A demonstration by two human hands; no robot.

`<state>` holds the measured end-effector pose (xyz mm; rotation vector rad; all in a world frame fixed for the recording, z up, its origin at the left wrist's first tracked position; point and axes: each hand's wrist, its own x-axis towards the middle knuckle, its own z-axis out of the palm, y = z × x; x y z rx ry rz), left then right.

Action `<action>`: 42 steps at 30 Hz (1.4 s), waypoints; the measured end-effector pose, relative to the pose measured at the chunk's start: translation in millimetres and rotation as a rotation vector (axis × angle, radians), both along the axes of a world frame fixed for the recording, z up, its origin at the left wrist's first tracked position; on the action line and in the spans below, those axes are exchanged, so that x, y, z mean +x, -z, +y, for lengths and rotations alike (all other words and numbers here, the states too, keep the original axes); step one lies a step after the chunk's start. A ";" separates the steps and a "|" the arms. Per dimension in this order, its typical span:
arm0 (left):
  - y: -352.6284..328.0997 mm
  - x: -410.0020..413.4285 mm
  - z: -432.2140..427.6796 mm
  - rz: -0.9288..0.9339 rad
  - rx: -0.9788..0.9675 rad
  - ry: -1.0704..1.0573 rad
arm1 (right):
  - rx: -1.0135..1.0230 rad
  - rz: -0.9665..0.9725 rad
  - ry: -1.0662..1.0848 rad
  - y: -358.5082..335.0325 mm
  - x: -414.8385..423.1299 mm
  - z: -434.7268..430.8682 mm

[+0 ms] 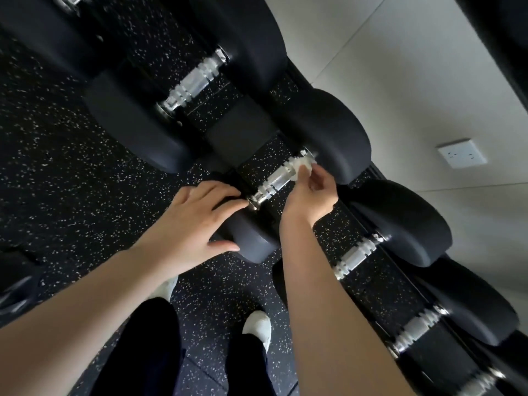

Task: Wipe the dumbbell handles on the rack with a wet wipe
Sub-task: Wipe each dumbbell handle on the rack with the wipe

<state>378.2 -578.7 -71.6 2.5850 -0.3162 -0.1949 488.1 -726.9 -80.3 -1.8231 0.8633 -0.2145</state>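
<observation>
Several black dumbbells with chrome handles lie in a diagonal row on a low rack. My right hand (311, 192) pinches a small white wet wipe (304, 164) against the far end of the middle dumbbell's chrome handle (274, 181). My left hand (194, 221) rests with spread fingers on the near black head (251, 238) of that same dumbbell. A larger dumbbell's handle (194, 81) lies further up the row, and two smaller handles (357, 255) (417, 327) follow toward the lower right.
Speckled black rubber floor (57, 167) spreads to the left and under the rack. A pale wall with a white socket (461, 152) runs along the right. My dark trouser legs and white shoes (257, 327) stand close to the rack at the bottom.
</observation>
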 end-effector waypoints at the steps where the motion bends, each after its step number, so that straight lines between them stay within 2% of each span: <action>1: 1.3 1.7 1.7 -0.010 -0.015 0.011 | 0.018 -0.004 0.042 1.5 3.4 4.4; 4: 5.2 4.7 5.8 -0.028 -0.057 0.026 | 0.007 -0.020 0.096 4.4 8.3 10.3; 7: 8.1 6.4 9.4 -0.021 -0.078 0.049 | -0.065 -0.004 0.039 4.2 9.6 9.1; 11: 9.3 8.8 12.6 0.006 -0.113 0.065 | -0.121 0.089 -0.177 0.0 1.5 -4.6; 15: 10.2 8.5 12.1 0.014 -0.115 0.065 | -0.071 0.278 -0.465 5.8 -35.2 -17.2; 19: 11.9 8.7 11.7 0.020 -0.113 0.062 | 0.011 0.367 -0.555 14.0 -48.7 -21.0; 23: 11.9 8.1 12.3 0.025 -0.121 0.056 | 0.042 0.313 -0.485 13.9 -43.5 -22.2; 28: 11.9 8.8 12.1 0.035 -0.115 0.053 | 0.207 0.122 -0.131 13.0 -6.3 -21.4; 31: 13.0 8.8 12.0 0.033 -0.118 0.052 | 0.324 0.022 -0.011 14.9 15.5 -21.5; 35: 14.0 7.4 11.5 0.018 -0.131 0.038 | 0.406 0.073 -0.078 16.5 0.0 -23.1; 40: 12.4 8.5 11.8 0.026 -0.121 0.044 | 0.414 0.354 -0.316 26.1 -38.8 -31.1; 42: 12.2 8.2 11.6 0.034 -0.117 0.049 | 0.422 0.385 -0.341 29.1 -42.9 -31.4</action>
